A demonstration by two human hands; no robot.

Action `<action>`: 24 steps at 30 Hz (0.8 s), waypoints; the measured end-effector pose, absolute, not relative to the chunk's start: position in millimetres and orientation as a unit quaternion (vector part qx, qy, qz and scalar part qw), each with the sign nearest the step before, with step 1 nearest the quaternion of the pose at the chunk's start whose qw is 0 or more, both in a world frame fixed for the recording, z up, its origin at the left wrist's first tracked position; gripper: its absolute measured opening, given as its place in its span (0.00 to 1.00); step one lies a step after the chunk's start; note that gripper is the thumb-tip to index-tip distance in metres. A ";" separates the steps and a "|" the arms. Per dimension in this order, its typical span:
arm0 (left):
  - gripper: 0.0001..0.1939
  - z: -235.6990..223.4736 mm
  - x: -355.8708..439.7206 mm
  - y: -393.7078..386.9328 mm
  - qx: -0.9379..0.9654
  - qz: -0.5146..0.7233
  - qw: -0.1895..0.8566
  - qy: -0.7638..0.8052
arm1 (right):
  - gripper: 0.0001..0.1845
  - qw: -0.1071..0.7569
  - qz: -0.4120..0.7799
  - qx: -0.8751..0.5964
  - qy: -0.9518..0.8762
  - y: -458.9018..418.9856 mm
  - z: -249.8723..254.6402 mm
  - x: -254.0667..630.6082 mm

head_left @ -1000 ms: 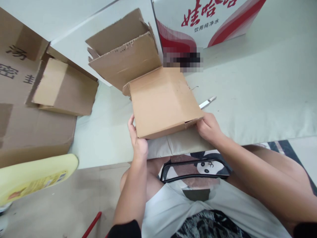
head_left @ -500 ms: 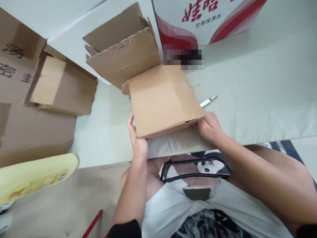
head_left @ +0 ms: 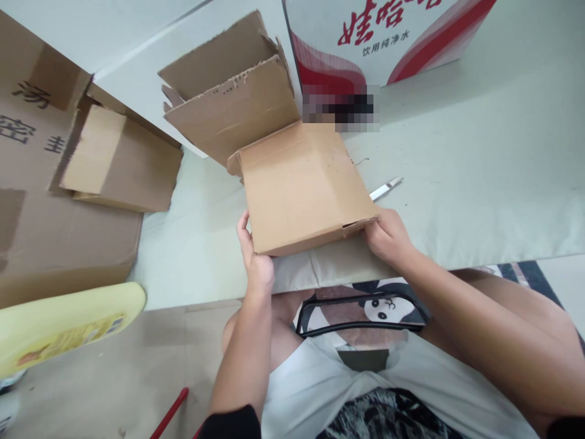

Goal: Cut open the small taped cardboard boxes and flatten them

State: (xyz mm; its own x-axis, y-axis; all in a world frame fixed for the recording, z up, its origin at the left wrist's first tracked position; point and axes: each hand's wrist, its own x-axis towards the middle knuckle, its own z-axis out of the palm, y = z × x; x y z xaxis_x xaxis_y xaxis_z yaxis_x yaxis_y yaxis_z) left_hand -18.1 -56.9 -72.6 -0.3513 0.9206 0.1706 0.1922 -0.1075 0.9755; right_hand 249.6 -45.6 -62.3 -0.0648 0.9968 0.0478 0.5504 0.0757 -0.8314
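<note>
Left hand (head_left: 256, 261) cupped around, right hand (head_left: 386, 234) pinching, near corners of smooth, angular cardboard box (head_left: 297, 192)

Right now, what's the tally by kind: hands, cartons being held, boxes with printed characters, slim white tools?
Hands: 2 (left hand, right hand)
Cartons being held: 1 (brown carton)
Boxes with printed characters: 2 (large brown box, white-and-red box)
Slim white tools: 1 (white tool)
Total: 6

Cloth-covered table (head_left: 493, 152) bears printed carton (head_left: 375, 67), 1 cutter (head_left: 386, 189).
</note>
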 end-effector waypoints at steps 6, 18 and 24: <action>0.37 -69.5 -15.9 -55.8 0.454 0.583 0.320 0.592 | 0.18 0.351 0.320 -0.588 -0.655 -45.7 -61.3 249.4; 0.38 -63.3 -14.0 -58.0 0.461 0.570 0.329 0.595 | 0.17 0.343 0.328 -0.592 -0.651 -46.0 -60.0 249.2; 0.39 -61.7 -12.5 -58.6 0.451 0.570 0.334 0.600 | 0.18 0.332 0.334 -0.601 -0.646 -46.2 -60.2 249.3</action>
